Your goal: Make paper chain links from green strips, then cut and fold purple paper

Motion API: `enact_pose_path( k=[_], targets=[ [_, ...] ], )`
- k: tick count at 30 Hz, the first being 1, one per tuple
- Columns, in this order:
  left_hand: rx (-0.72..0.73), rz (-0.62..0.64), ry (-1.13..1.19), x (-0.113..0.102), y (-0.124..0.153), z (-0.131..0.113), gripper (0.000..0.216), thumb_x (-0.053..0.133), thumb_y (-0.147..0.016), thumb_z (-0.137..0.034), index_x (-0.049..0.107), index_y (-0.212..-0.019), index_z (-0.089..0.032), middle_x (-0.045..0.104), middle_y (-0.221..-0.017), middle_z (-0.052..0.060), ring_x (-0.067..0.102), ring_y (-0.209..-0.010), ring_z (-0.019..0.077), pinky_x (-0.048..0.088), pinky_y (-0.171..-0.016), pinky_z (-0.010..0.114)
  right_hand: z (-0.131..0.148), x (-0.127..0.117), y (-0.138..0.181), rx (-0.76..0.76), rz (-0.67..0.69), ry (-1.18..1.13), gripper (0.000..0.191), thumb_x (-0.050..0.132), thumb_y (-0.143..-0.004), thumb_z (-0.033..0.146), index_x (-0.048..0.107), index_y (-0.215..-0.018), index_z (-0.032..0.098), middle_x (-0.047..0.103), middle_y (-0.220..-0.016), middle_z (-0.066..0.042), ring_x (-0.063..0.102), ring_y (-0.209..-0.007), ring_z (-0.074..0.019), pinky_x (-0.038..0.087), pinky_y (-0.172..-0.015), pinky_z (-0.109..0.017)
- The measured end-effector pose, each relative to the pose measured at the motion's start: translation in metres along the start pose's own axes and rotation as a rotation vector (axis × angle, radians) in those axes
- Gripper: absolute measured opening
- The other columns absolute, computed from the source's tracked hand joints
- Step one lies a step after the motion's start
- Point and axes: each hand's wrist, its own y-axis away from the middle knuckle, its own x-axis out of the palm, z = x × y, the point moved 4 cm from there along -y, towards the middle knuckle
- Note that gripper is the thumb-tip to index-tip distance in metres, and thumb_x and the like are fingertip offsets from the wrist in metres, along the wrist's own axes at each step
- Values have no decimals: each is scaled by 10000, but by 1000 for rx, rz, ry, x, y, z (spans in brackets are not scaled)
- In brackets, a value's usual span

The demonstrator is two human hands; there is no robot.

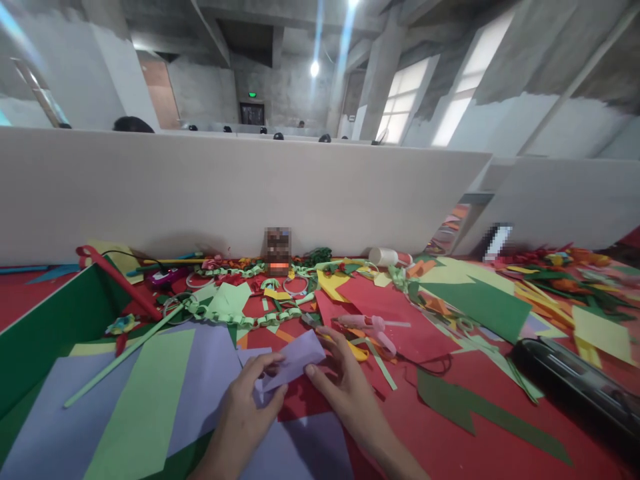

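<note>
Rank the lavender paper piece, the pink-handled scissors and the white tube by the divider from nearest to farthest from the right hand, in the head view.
1. lavender paper piece: in the grip of the right hand, at its fingertips.
2. pink-handled scissors: lying just beyond the hand, slightly to the right.
3. white tube: farthest back, lying on its side.

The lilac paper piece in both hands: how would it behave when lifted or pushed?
Probably light and floppy: the lilac paper piece is a thin sheet, creased between the left hand and right hand. Likely slides easily over the paper sheets beneath.
</note>
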Motion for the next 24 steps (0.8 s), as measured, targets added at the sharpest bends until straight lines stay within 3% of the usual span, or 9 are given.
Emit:
enact_pose_path(
  k=[2, 5, 7, 9, 12, 15, 18, 22, 24],
  targets=[
    [4, -22, -3, -1, 0, 1, 367, 631, -856, -217, 676, -1218, -251, 743, -1102, 49, 726, -985, 217, 598, -915, 384, 1, 3, -3, -48, 25, 0, 471, 708, -915, 441, 544, -1319, 261, 608, -1368, -117, 626, -1230, -246, 563, -933, -349],
    [-14, -67, 24, -1, -2, 0, 324, 673, -847, -254, 711, -1169, -265, 714, -1172, 74, 698, -1107, 250, 574, -970, 402, -3, 7, -5, -39, 92, -34, 273, 685, -934, 475, 663, -1001, 211, 686, -998, -61, 675, -904, -201, 567, -800, -307],
    [-106, -141, 139, -3, -3, -1, 391, 732, -840, -339, 690, -1223, -275, 639, -1358, 104, 622, -1273, 289, 553, -1009, 411, -8, 7, -5, -8, 90, -48, 321, 692, -926, 509, 672, -874, 192, 668, -859, -45, 645, -804, -188, 556, -760, -301],
    [-267, -192, 366, -3, -4, -1, 602, 800, -795, -450, 611, -1340, -275, 589, -1446, 132, 608, -1301, 315, 565, -984, 410, -12, 6, -4, 14, 70, -78, 338, 707, -915, 524, 691, -897, 186, 672, -864, -51, 635, -820, -195, 552, -779, -312],
    [-523, -69, 747, 4, -4, -3, 767, 850, -743, -562, 568, -1366, -214, 705, -1273, 163, 727, -1077, 294, 600, -882, 391, -17, 5, -2, 59, 70, -163, 352, 739, -887, 542, 692, -903, 193, 647, -855, -40, 609, -811, -193, 560, -780, -330],
    [-649, 45, 870, 7, -3, -7, 605, 862, -740, -576, 671, -1138, -163, 766, -1075, 135, 752, -834, 214, 606, -719, 292, -21, 7, 1, 115, 81, -233, 376, 775, -850, 559, 675, -868, 197, 622, -848, -29, 595, -814, -192, 577, -802, -359],
    [-654, 44, 823, 6, -2, -6, 525, 886, -705, -580, 698, -963, -162, 770, -943, 89, 730, -715, 172, 575, -601, 229, -24, 10, 2, 152, 65, -265, 396, 784, -836, 573, 661, -858, 197, 606, -848, -23, 588, -800, -188, 587, -774, -362],
    [-660, 2, 777, 8, -1, -1, 526, 949, -588, -568, 658, -744, -159, 719, -724, 23, 694, -627, 153, 593, -600, 236, -28, 14, 3, 147, -30, -250, 391, 805, -824, 549, 623, -829, 203, 595, -792, -9, 566, -734, -169, 554, -663, -299],
    [-660, -17, 778, 9, -1, 0, 536, 966, -552, -556, 624, -678, -163, 690, -673, -2, 662, -597, 137, 606, -608, 249, -31, 15, 4, 164, -96, -303, 408, 839, -800, 521, 606, -954, 223, 640, -816, -8, 600, -739, -177, 543, -666, -296]
  ],
)
